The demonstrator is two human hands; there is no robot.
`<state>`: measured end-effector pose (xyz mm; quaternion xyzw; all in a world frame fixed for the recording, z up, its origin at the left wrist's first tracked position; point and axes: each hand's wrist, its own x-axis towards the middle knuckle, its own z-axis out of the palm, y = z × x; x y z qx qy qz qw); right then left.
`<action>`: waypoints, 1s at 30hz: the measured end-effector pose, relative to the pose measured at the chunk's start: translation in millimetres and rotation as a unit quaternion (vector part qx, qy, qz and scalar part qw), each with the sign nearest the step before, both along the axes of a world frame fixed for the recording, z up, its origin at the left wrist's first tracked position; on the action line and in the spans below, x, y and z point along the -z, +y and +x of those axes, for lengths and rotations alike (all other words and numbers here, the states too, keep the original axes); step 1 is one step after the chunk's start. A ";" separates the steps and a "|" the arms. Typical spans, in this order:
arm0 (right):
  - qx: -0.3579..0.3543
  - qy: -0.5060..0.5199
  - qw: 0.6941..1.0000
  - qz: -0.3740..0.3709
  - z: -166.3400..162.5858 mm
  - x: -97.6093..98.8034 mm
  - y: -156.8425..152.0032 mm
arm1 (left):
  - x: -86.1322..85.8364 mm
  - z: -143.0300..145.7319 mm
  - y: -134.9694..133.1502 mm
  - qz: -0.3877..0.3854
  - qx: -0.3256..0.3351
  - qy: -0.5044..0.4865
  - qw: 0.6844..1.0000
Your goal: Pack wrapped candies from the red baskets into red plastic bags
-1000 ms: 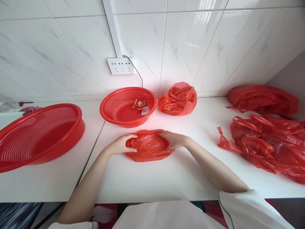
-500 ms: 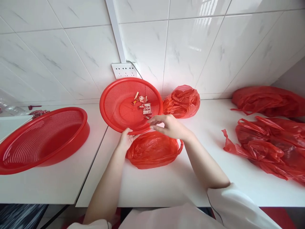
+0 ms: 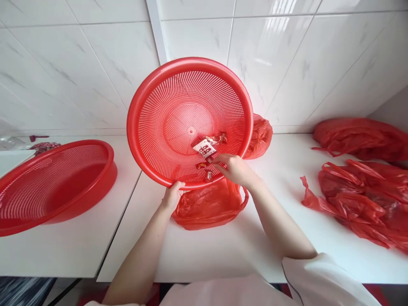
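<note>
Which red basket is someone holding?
The round, perforated red plastic basket with wrapped items inside: the left hand grips it. The other red plastic basket, farther left, stands on the white table.

The held basket [image 3: 190,63] looks glossy plastic, the bag [image 3: 208,210] below it crinkled film.

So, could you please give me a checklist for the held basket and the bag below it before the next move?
1. Left hand on the held basket: ok, it grips the near rim.
2. Held basket level: not ok, it tilts toward the person.
3. White packet inside the held basket: ok, it lies on the inner surface.
4. Right hand gripping a piece: cannot tell, its fingertips are among the small items.
5. Red bag below the near rim: ok, it sits on the table.
6. Red bag's mouth fully open: cannot tell, the held basket hides its far side.
</note>
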<state>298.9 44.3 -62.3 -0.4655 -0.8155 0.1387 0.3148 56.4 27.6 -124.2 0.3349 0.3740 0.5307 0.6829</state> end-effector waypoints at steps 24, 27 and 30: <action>-0.152 0.044 0.955 -0.252 -1.2 -9.3 -8.3 | 4.6 -3.8 5.8 -0.042 0.016 0.001 0.999; -0.171 -0.014 0.940 -0.295 -2.5 -8.2 -8.5 | 5.5 -3.1 5.9 -0.040 0.017 -0.005 0.999; -0.178 -0.074 0.932 -0.306 -5.7 -7.1 -8.9 | 6.3 -2.7 6.2 -0.041 0.009 -0.004 0.999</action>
